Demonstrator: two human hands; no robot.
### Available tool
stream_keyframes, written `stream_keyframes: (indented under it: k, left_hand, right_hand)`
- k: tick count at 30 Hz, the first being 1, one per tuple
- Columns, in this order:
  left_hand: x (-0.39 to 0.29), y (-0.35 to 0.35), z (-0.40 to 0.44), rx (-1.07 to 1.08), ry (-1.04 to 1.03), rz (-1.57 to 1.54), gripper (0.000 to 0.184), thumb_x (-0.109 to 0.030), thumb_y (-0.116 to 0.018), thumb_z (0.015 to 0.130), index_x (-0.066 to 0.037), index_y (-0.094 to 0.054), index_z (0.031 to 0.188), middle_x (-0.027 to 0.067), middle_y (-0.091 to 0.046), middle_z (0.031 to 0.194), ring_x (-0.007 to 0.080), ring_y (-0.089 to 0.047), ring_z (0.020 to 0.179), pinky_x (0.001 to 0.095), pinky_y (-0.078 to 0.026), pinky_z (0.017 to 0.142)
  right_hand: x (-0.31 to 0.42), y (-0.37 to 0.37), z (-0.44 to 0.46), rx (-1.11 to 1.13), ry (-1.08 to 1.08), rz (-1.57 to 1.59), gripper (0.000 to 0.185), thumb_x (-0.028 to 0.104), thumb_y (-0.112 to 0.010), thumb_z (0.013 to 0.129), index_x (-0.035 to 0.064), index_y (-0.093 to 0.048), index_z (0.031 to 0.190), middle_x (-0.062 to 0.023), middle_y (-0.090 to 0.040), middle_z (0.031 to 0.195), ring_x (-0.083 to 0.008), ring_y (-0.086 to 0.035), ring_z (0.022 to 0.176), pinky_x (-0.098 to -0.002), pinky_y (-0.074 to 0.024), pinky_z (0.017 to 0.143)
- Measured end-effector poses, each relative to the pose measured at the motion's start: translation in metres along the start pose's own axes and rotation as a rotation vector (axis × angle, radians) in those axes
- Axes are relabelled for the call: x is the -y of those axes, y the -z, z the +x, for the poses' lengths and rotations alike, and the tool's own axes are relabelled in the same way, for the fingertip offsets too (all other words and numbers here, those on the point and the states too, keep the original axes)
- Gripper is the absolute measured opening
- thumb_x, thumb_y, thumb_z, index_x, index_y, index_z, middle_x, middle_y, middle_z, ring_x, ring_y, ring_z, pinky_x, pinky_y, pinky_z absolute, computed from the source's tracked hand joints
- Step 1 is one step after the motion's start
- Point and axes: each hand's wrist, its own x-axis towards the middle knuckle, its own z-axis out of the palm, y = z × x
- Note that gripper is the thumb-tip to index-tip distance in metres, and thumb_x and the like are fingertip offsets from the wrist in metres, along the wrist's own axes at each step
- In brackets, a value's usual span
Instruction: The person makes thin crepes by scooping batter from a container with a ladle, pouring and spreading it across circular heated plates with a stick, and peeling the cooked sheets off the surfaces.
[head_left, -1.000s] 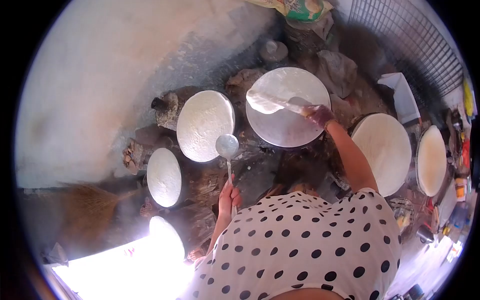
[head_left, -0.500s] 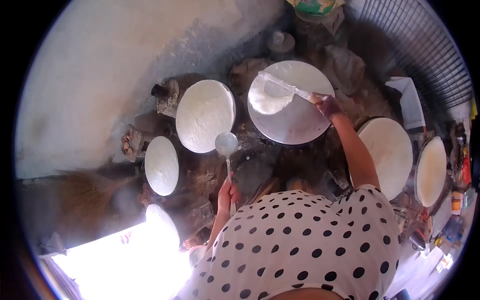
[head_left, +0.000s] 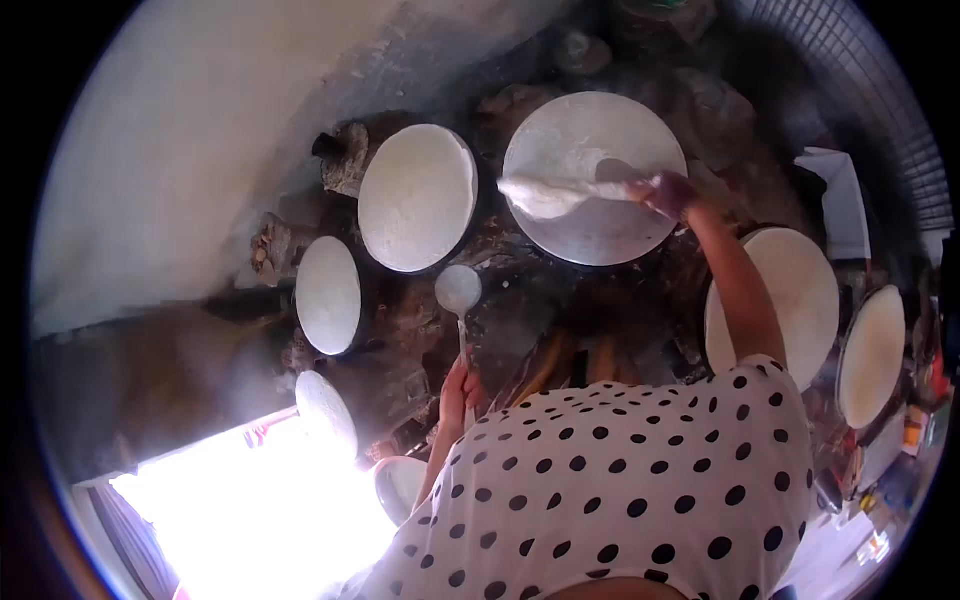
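My right hand is closed round the handle of a long flat spreader coated in white batter. Its blade lies across the large round griddle in front of me, at the left side. A thin film of batter covers the griddle's far part, with a thicker white patch by the blade. Bare metal shows in the middle and on the near right. In my left hand is a ladle, its round bowl pointing away from me, between the large griddle and the griddle on its left.
A smaller-looking griddle with a pale sheet sits farther left, near bright light. On the right are two more round griddles with pale sheets. A pale bowl stands by my left forearm. Firewood lies below the large griddle.
The spreader has swept from the far left of the griddle towards me, and its blade now lies nearly level. Batter now coats the far side thinly. The ladle stays in my left hand.
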Motion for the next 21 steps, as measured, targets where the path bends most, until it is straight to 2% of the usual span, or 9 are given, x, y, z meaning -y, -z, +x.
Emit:
stream_keyframes:
  k: [2,3,5,9,12,15,16,18,21]
  left_hand:
    - [0.008,0.004,-0.004,-0.034,-0.016,-0.04,0.035,-0.028,-0.036,0.099,-0.018,-0.044,0.132,-0.0048,-0.03,0.059,0.007,-0.029,0.042,0.0221,-0.029,0.039]
    - [0.015,0.015,-0.01,-0.034,-0.037,0.001,0.035,-0.029,-0.037,0.099,-0.018,-0.044,0.132,-0.0045,-0.031,0.06,0.0071,-0.03,0.042,0.0222,-0.029,0.039]
    - [0.018,0.024,-0.019,-0.033,-0.045,0.06,0.036,-0.03,-0.038,0.099,-0.018,-0.044,0.132,-0.0042,-0.031,0.06,0.0072,-0.03,0.042,0.0222,-0.029,0.039]
    - [0.011,0.029,-0.016,-0.057,-0.007,0.037,0.036,-0.03,-0.039,0.099,-0.017,-0.043,0.132,-0.0039,-0.032,0.059,0.0073,-0.031,0.041,0.0227,-0.03,0.038]
    - [0.009,0.039,-0.012,0.012,-0.021,0.02,0.037,-0.03,-0.04,0.098,-0.016,-0.043,0.133,-0.0037,-0.032,0.058,0.0074,-0.032,0.042,0.0231,-0.031,0.039]
    - [0.006,0.051,-0.012,0.081,-0.05,0.013,0.037,-0.03,-0.041,0.098,-0.016,-0.044,0.132,-0.0035,-0.033,0.058,0.0076,-0.032,0.042,0.0234,-0.032,0.039]
    - [0.006,0.058,-0.009,0.073,-0.028,0.019,0.036,-0.03,-0.041,0.098,-0.016,-0.044,0.132,-0.0034,-0.034,0.058,0.0076,-0.033,0.042,0.0235,-0.031,0.039]
    - [0.005,0.071,-0.006,0.075,0.0,0.021,0.036,-0.031,-0.041,0.098,-0.016,-0.045,0.131,-0.0034,-0.034,0.058,0.0077,-0.033,0.042,0.0236,-0.031,0.039]
    - [0.002,0.09,-0.007,0.158,0.026,0.021,0.036,-0.031,-0.041,0.098,-0.016,-0.045,0.13,-0.0034,-0.034,0.058,0.0079,-0.033,0.042,0.0234,-0.031,0.039]
  right_hand:
    - [0.011,0.034,-0.029,0.185,0.22,0.002,0.046,0.037,-0.066,0.078,0.0073,-0.061,0.112,-0.0206,-0.064,0.105,-0.0332,-0.063,0.094,-0.0382,-0.0481,0.084]
    - [-0.042,0.003,-0.021,-0.05,0.338,0.167,0.045,0.035,-0.065,0.08,0.0114,-0.059,0.118,-0.0197,-0.064,0.105,-0.0324,-0.063,0.093,-0.0389,-0.0477,0.083]
    - [-0.032,0.0,-0.012,-0.031,0.101,0.13,0.042,0.027,-0.065,0.08,0.0131,-0.059,0.12,-0.0178,-0.064,0.106,-0.0323,-0.063,0.094,-0.038,-0.0481,0.085]
    - [0.019,0.017,-0.053,0.082,0.084,0.027,0.042,0.021,-0.066,0.078,0.0119,-0.06,0.119,-0.0164,-0.065,0.106,-0.0307,-0.064,0.093,-0.0368,-0.0491,0.084]
    - [0.007,0.017,-0.112,0.168,-0.022,0.197,0.036,0.022,-0.065,0.08,0.0098,-0.063,0.113,-0.0145,-0.067,0.097,-0.0292,-0.066,0.084,-0.0398,-0.0509,0.076]
    - [-0.031,-0.025,-0.145,-0.168,0.318,0.348,0.037,0.027,-0.063,0.083,0.0103,-0.061,0.116,-0.011,-0.068,0.086,-0.028,-0.065,0.071,-0.0424,-0.0516,0.067]
    - [0.014,-0.038,-0.154,-0.414,0.167,0.218,0.035,0.029,-0.062,0.083,0.0107,-0.061,0.114,-0.0109,-0.067,0.082,-0.0278,-0.063,0.068,-0.0428,-0.0513,0.064]
    - [0.112,-0.066,-0.15,-0.452,-0.216,0.363,0.033,0.035,-0.059,0.085,0.0108,-0.063,0.107,-0.0127,-0.066,0.078,-0.029,-0.062,0.065,-0.043,-0.0501,0.06]
    - [0.211,-0.188,-0.083,-0.439,-0.366,0.332,0.047,0.05,-0.049,0.087,0.0055,-0.065,0.09,-0.0187,-0.066,0.079,-0.0353,-0.063,0.074,-0.0458,-0.0486,0.066]
